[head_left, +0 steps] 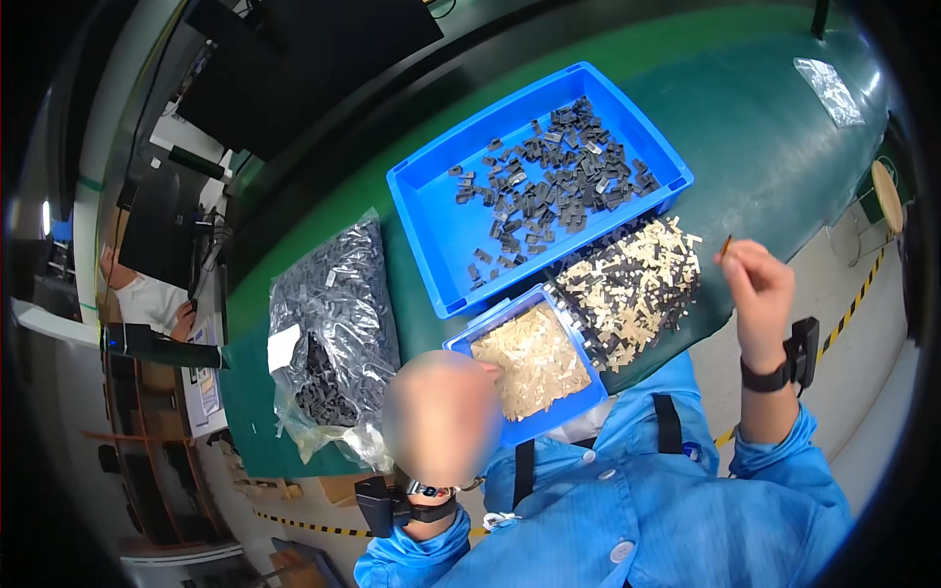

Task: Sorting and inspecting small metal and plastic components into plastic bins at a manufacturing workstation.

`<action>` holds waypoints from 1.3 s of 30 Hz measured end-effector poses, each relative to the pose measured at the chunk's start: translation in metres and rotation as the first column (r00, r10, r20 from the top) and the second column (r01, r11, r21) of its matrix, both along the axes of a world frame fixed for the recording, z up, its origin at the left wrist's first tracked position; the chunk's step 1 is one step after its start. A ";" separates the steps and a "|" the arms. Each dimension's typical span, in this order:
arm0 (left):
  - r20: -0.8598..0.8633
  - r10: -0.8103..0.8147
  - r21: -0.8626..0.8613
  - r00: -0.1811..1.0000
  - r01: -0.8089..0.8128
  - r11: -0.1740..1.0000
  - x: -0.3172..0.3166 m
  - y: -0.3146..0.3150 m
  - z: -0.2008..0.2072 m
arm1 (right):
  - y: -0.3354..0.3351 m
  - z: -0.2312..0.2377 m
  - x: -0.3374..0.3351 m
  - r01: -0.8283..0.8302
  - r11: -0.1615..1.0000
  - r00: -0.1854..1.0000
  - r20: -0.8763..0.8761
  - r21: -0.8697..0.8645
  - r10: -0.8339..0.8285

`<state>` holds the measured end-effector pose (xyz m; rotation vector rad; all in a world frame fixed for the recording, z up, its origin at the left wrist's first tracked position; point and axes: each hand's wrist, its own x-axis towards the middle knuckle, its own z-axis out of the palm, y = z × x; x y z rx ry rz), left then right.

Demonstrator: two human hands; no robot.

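My right hand [760,294] is raised at the right, beyond the table's edge. Its thumb and fingers pinch a small thin dark piece [726,245], too small to name. My left hand [441,416] is mostly hidden by a blurred patch; one fingertip shows at the left side of a small blue bin [559,423]. Flat beige pieces [529,363] fill that bin. Right of it lies a heap of mixed cream and black pieces [627,284]. Behind stands a large blue tray [431,211] with many small dark plastic parts [578,167], mostly on its right side.
A clear plastic bag [343,265] full of dark parts lies left of the bins on the green table mat [755,147]. A flat clear packet [829,93] rests at the far right. Another person [147,299] is at the far left. A round stool [886,196] stands at the right.
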<state>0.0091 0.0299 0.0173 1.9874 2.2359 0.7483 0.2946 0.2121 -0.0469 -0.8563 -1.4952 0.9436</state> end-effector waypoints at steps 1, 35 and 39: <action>-0.010 -0.006 0.014 1.000 0.006 1.000 0.001 -0.002 -0.001 | -0.015 0.019 -0.007 -0.059 0.997 0.996 0.074 0.055 0.054; 0.868 -0.090 0.172 0.488 -0.124 0.977 0.024 -0.071 -0.022 | -0.129 0.061 -0.115 -0.665 0.577 0.713 0.634 0.475 0.300; 0.859 -0.020 0.115 0.512 -0.156 0.981 0.023 -0.073 -0.026 | -0.130 0.060 -0.115 -0.648 0.666 0.724 0.569 0.368 0.390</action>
